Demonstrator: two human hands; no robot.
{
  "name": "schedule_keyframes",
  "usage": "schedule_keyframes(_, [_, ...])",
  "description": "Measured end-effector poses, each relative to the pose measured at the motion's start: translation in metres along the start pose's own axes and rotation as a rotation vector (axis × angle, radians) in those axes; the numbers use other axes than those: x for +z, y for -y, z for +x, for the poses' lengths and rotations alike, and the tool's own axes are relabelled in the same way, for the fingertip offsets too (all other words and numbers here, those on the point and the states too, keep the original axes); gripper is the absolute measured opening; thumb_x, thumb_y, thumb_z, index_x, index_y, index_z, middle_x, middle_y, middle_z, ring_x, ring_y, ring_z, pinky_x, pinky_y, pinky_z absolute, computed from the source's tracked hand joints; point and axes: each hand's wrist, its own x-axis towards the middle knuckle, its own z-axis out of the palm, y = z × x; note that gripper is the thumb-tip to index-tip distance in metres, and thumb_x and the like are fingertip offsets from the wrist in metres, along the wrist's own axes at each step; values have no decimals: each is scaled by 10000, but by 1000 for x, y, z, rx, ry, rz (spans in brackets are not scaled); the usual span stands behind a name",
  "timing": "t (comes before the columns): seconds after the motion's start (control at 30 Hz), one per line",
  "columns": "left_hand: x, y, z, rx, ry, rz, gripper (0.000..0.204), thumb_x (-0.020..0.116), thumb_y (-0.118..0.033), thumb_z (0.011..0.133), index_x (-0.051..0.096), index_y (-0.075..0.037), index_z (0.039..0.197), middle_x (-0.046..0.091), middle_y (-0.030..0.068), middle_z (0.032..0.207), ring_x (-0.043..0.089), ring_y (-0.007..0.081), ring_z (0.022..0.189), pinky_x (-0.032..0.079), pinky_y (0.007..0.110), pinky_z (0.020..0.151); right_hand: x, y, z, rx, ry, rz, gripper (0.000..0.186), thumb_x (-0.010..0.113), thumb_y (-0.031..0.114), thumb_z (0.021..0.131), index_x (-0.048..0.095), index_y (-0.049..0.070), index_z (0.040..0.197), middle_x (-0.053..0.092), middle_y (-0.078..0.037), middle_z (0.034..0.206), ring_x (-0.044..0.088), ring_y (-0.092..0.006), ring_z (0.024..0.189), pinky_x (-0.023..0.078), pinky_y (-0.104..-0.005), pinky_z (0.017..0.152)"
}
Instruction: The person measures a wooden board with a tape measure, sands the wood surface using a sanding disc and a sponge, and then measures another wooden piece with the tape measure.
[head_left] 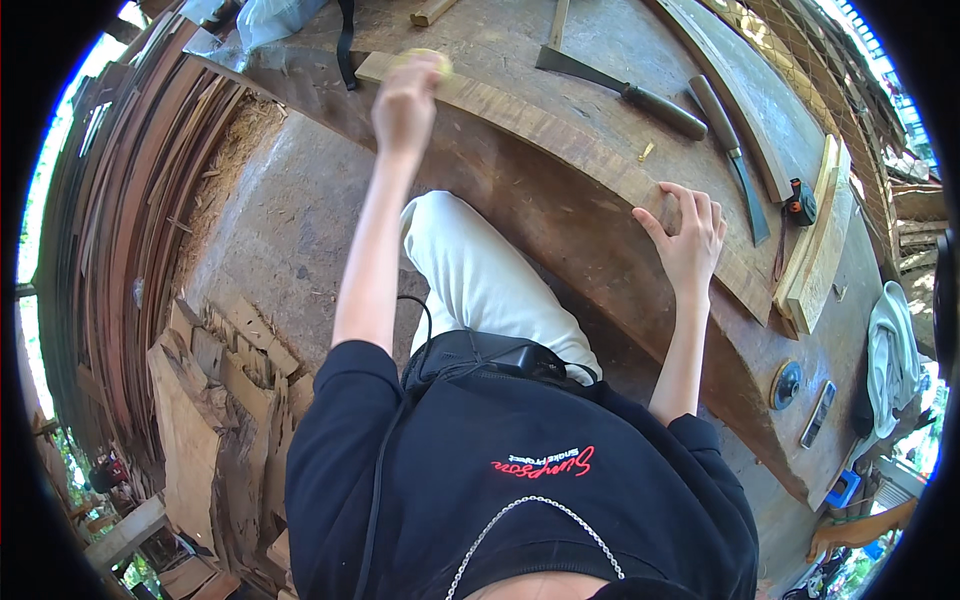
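Note:
A long, flat wooden board (545, 130) lies along the near edge of the workbench (600, 60). My left hand (403, 110) is closed around a small yellowish pad (437, 64) at the board's far left end. Motion smears the pad, so its exact kind is unclear. Towards the board's other end rests my right hand (690, 238), thumb and fingers spread apart on the wood with nothing held. Beyond the board are a wide-bladed tool with a dark wooden handle (664, 110) and a second bladed tool (735, 155) nearer my right hand.
To the right lie a tape measure (800, 204), light wood strips (815, 245), a black disc (786, 385) and a pale cloth (892, 345). Stacked thin planks (120, 240) line the left side. Broken wood pieces (215, 420) sit on the floor to my left.

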Motion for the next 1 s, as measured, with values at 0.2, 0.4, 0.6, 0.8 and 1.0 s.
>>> schedule_keyframes(0.2, [11, -4, -6, -119, -145, -23, 109, 609, -45, 851, 681, -110, 903, 667, 50, 1123, 604, 221, 1111, 422, 352, 1024, 3, 2, 1, -20, -35, -2, 492, 671, 571, 735, 635, 194, 1049, 566, -5, 974, 514, -211, 985, 358, -384, 895])
schedule_keyframes(0.4, [-5, -115, -64, 158, 10, -268, 171, 580, 66, 772, 636, -94, 801, 687, 32, 1047, 644, 198, 1019, 468, 337, 974, 2, 1, -1, -10, -18, -27, 496, 668, 574, 733, 634, 192, 1048, 568, -8, 982, 513, -212, 994, 356, -387, 902])
schedule_keyframes(0.6, [-5, -25, -16, 63, 4, -91, 179, 540, -20, 852, 667, -142, 886, 685, 30, 1020, 660, 196, 918, 546, 306, 755, -1, 2, -1, 25, 9, -11, 499, 659, 571, 746, 624, 187, 1063, 586, -14, 1026, 521, -228, 1029, 373, -393, 914])
schedule_keyframes(0.8, [-11, 67, 18, -136, -91, 117, 184, 532, -167, 919, 693, -148, 1007, 658, 27, 1133, 648, 235, 1012, 503, 381, 899, 2, 9, 3, -10, -8, 9, 510, 665, 576, 736, 626, 184, 1060, 587, -9, 1022, 524, -219, 1025, 375, -387, 914])
schedule_keyframes(1.0, [-5, -53, -34, -110, 38, -148, 94, 607, -44, 828, 643, -130, 831, 688, 52, 1020, 642, 236, 1029, 455, 352, 990, 4, -1, -2, -20, -32, -33, 507, 659, 574, 743, 624, 184, 1066, 565, -22, 974, 521, -225, 984, 386, -390, 891])
